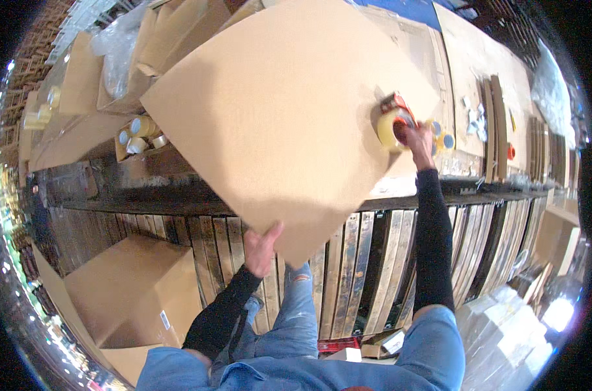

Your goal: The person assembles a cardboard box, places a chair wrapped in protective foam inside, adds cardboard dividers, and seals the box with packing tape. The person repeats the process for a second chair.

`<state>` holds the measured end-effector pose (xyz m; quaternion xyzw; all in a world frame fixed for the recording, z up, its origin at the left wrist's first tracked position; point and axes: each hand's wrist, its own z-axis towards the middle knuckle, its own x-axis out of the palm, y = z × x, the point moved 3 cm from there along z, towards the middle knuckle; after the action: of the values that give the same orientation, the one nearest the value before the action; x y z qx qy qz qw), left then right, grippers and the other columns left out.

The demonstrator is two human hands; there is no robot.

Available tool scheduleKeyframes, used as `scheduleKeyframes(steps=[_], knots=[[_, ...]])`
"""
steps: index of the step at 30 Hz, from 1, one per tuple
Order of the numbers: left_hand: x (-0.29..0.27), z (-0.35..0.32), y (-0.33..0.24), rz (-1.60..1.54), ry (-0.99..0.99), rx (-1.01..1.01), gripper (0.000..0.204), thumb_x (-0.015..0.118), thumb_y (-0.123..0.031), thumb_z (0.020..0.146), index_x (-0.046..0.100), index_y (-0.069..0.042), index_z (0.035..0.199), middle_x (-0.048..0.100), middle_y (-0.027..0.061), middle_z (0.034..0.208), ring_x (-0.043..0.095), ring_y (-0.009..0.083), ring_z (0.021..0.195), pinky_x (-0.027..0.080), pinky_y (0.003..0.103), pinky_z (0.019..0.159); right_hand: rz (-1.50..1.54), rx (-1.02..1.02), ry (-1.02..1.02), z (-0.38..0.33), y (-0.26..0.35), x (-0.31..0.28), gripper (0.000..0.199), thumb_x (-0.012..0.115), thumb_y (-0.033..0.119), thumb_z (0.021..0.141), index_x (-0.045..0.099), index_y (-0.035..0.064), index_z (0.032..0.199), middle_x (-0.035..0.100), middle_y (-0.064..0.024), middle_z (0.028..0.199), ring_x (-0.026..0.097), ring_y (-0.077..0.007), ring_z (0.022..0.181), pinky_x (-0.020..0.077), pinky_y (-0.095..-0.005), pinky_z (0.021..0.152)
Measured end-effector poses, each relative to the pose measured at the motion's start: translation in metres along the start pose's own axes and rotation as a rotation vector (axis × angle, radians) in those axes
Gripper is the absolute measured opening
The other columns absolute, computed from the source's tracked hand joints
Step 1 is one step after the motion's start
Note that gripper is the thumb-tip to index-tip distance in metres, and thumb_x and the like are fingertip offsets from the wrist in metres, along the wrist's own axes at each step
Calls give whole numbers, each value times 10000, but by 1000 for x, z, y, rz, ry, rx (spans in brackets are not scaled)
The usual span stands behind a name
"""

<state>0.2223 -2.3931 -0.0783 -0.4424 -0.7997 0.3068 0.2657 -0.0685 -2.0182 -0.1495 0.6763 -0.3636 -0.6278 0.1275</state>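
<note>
A large brown cardboard box (276, 111) lies tilted across the workbench, one corner pointing toward me past the bench's front edge. My left hand (261, 249) grips its near edge beside that corner, thumb on top and the fingers hidden beneath. In my right hand (418, 140) is a red tape dispenser (395, 103) with a roll of yellowish tape (388, 130), held at the right side of the cardboard. Whether the tape touches the surface I cannot tell.
Several tape rolls (139, 125) sit in a small carton to the left; more rolls (447, 141) stand right of the dispenser. Cardboard strips (495, 127) lie farther right. A big carton (136, 287) stands lower left. Wooden slats (335, 287) run below the bench, with plastic-wrapped goods (504, 332) lower right.
</note>
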Motion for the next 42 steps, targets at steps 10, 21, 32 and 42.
scheduleKeyframes(steps=[10,21,32,42], knots=[[-229,-273,-156,5,-65,-11,591,695,-101,847,489,-2,1392,619,116,1295,604,223,1174,485,375,1009,-428,-1189,-346,-169,11,-14,484,602,225,960,515,2,1381,625,-22,1032,611,-173,871,501,-365,721],[-532,-570,-46,156,-413,308,580,706,-224,947,479,-28,1444,608,65,1332,541,153,1225,435,336,1035,90,-982,181,-410,161,72,576,642,145,922,466,24,1457,528,-121,1404,541,-248,1232,459,-388,1057],[-860,-772,61,238,-1271,488,461,750,-208,899,571,-20,1279,666,100,1188,650,194,1075,519,379,937,690,-700,1717,-658,536,219,529,657,260,974,465,82,1434,555,-74,1390,522,-218,1268,436,-364,1077],[-1026,-822,201,878,-1698,-339,440,532,-346,989,562,-126,1369,567,204,1358,549,358,1242,425,545,1028,179,-925,1473,-1011,643,370,376,644,240,970,557,19,1261,628,-32,1098,604,-145,917,502,-310,768]])
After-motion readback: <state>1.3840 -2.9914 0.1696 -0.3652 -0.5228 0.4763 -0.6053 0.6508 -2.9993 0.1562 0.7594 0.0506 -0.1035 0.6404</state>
